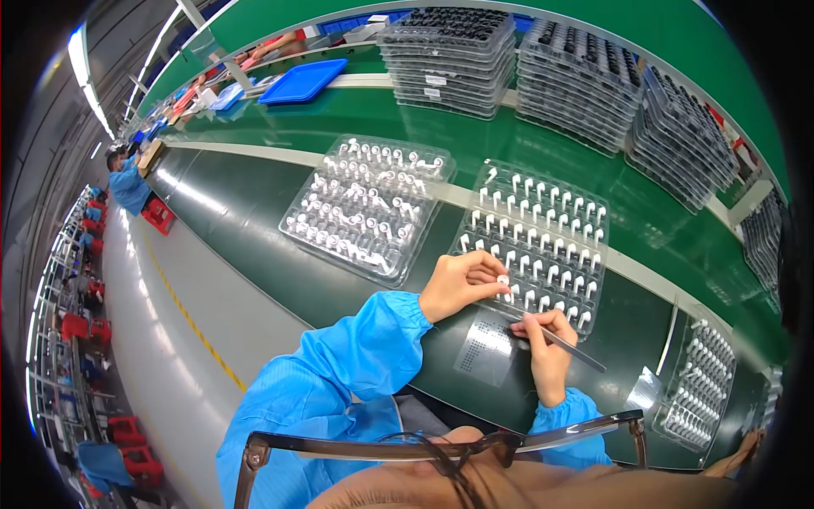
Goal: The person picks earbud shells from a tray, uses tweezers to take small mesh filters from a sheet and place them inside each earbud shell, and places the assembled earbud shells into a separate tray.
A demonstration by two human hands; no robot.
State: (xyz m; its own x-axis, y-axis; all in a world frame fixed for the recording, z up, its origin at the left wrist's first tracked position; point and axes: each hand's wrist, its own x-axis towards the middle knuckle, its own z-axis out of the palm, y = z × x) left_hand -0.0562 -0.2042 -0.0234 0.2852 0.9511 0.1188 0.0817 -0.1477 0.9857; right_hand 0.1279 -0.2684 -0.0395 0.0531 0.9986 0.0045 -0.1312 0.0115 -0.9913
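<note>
My left hand (462, 284) is closed, its thumb and fingertips pinching a small white earbud (504, 280) over the near edge of a clear tray (534, 242) filled with rows of white earbuds. My right hand (549, 346) grips a pair of metal tweezers (578, 350), whose tip points toward the left fingertips. Just below the hands, a clear sheet (485, 349) carrying rows of small black dots lies on the dark green table. To the left of the tray stands a stack of clear trays (365, 208), its top one holding white earbud pieces.
Tall stacks of clear trays (445, 64) with dark pieces line the green shelf behind. A blue tray (303, 81) lies back left. Another earbud tray (699, 382) and a clear packet (643, 389) are at right. A person (127, 182) sits far left beside the table.
</note>
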